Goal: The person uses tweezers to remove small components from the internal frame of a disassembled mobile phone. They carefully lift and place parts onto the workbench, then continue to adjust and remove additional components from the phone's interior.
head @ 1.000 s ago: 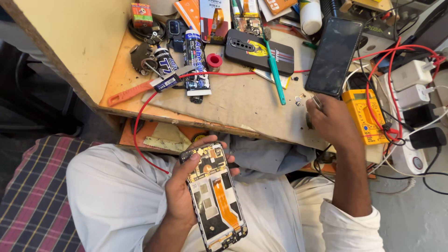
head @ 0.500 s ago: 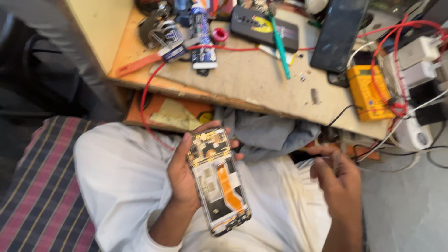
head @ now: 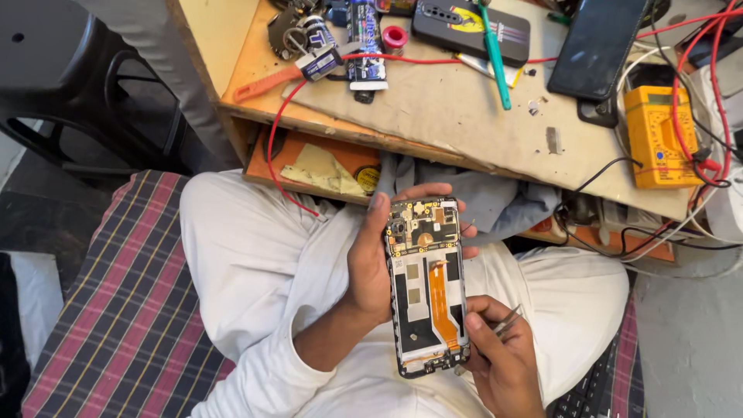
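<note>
Cradling the opened smartphone point(head: 426, 285) mid-frame over the lap, back cover off and boards bare, the left hand point(head: 370, 259) grips it while the right hand point(head: 499, 358) pinches tweezers point(head: 505, 320) at its lower edge; reassembly remains.

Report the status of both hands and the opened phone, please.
Left hand grips opened phone over lap. Right hand holds tweezers at phone's lower edge. Nothing in the way.
</note>
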